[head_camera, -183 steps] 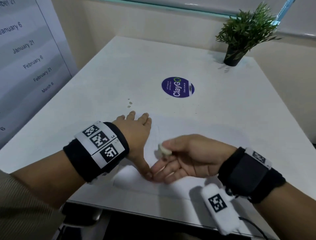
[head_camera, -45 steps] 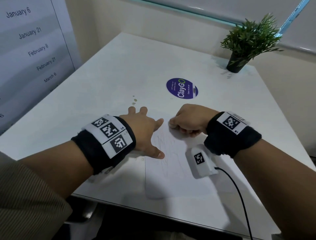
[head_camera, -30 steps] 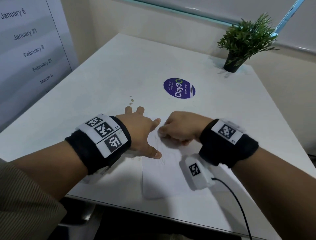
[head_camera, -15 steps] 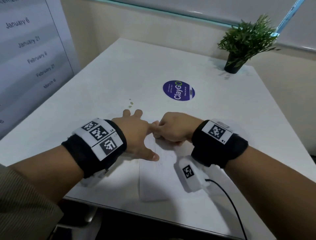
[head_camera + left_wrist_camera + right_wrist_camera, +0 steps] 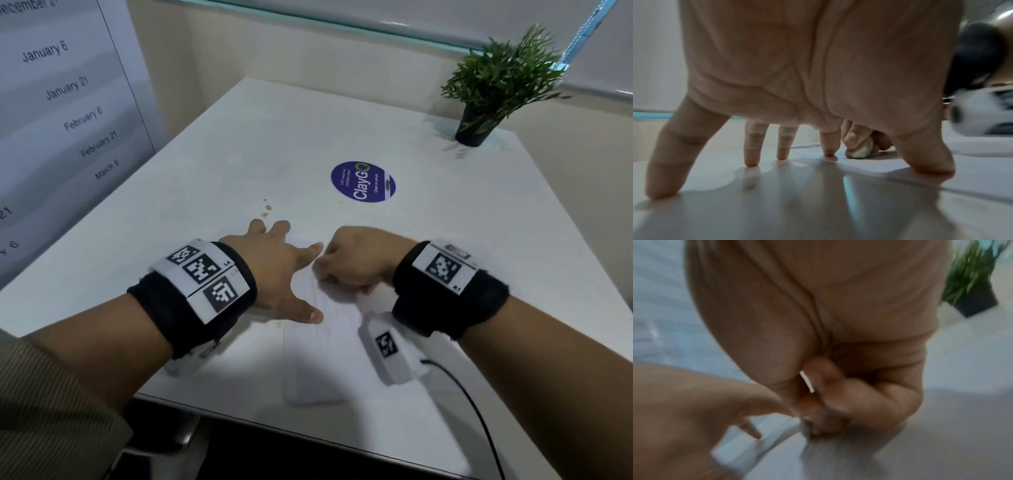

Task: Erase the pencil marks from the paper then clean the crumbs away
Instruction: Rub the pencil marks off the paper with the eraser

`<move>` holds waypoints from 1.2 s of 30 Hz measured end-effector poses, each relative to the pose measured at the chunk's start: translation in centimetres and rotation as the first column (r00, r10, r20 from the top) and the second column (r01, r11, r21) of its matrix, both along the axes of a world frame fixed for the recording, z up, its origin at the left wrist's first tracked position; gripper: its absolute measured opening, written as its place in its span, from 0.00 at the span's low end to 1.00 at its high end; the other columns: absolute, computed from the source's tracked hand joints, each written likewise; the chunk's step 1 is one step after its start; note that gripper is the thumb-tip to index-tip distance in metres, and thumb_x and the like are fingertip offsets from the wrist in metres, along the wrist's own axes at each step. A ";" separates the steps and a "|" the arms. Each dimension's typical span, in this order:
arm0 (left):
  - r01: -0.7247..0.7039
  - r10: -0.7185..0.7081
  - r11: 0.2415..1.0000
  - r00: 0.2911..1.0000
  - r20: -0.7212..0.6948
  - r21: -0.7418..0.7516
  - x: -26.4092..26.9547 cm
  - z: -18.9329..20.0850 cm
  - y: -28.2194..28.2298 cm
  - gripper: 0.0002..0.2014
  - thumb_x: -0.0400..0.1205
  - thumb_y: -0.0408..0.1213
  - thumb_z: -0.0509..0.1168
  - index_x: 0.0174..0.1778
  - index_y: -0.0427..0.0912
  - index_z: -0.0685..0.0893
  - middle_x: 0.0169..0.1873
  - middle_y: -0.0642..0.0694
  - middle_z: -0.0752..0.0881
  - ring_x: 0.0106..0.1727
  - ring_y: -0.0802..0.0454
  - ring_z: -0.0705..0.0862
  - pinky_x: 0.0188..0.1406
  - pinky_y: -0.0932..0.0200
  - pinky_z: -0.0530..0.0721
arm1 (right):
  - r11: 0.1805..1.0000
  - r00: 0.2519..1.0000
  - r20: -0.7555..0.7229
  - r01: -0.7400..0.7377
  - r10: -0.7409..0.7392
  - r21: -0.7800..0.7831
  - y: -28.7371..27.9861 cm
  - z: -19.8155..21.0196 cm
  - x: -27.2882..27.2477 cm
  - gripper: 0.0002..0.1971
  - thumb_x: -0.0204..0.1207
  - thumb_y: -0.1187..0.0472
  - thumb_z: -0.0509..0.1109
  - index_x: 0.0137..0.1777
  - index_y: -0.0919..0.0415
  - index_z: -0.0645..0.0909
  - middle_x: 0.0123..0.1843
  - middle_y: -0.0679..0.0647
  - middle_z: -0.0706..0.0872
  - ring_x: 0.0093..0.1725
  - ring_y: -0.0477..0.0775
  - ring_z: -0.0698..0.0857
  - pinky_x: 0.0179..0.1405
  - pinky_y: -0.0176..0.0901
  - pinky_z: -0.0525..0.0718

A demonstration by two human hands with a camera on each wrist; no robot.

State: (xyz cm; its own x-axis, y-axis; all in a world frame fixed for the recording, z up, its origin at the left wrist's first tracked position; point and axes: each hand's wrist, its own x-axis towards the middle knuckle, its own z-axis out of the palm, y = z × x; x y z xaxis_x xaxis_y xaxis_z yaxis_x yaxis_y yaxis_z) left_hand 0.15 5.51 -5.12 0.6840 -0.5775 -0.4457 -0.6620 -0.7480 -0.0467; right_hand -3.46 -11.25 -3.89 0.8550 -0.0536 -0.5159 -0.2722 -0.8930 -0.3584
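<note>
White bench is filling the scene, with a dated wall chart standing far to the left of the hands. Left hand is spreading wide, its straight fingertips pressing down on the left edge of the paper. Just to its right, the right hand is curling into a fist and pinching a small pale eraser against the sheet. Beyond the hands a round purple sticker is lying flat, and a potted plant is sitting at the far right corner.
</note>
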 end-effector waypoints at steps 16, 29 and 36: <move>-0.001 0.001 1.000 1.000 -0.019 0.015 0.2 -0.1 -0.5 0.57 0.67 0.83 0.63 0.88 0.69 0.43 0.84 0.39 0.57 0.82 0.31 0.59 0.67 0.33 0.81 | 0.999 1.000 0.027 0.003 -0.001 -0.048 -1.2 0.2 -0.9 0.20 0.82 0.53 0.64 0.32 0.62 0.86 0.30 0.58 0.85 0.28 0.58 0.80 0.35 0.46 0.83; 0.009 -0.008 0.998 1.000 -0.017 0.068 0.0 0.2 -0.7 0.57 0.68 0.82 0.64 0.89 0.66 0.46 0.82 0.37 0.61 0.79 0.30 0.64 0.66 0.34 0.81 | 0.999 0.999 -0.020 -0.049 0.049 0.008 -0.8 0.3 -1.1 0.21 0.80 0.52 0.66 0.34 0.69 0.85 0.30 0.61 0.84 0.29 0.58 0.78 0.35 0.50 0.81; 0.019 -0.018 0.995 1.000 -0.018 0.099 0.2 0.5 -1.2 0.58 0.69 0.81 0.64 0.90 0.62 0.45 0.79 0.38 0.66 0.78 0.31 0.66 0.69 0.34 0.79 | 0.990 0.989 -0.036 -0.142 0.143 0.011 -0.9 0.2 -2.2 0.21 0.83 0.51 0.66 0.32 0.64 0.85 0.29 0.58 0.83 0.28 0.57 0.77 0.34 0.46 0.80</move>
